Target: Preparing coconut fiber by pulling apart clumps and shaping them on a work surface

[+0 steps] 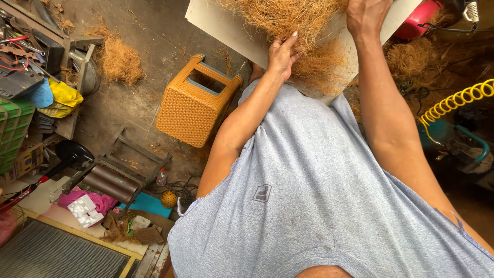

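A mass of brown coconut fibre [288,20] lies on a pale flat board [218,25] at the top of the head view. My left hand [282,54] presses into the near edge of the fibre, fingers bent around a tuft. Farther right, my right hand [366,16] rests on top of the fibre near the board's far side, fingers curled into it. My grey shirt [319,195] fills the lower middle of the view and hides the board's near edge.
An orange woven plastic stool [195,100] lies tipped on the dirty floor left of the board. A loose fibre pile [119,62] sits farther left. Tools and crates crowd the left edge. A yellow coiled hose [455,100] and more fibre lie at right.
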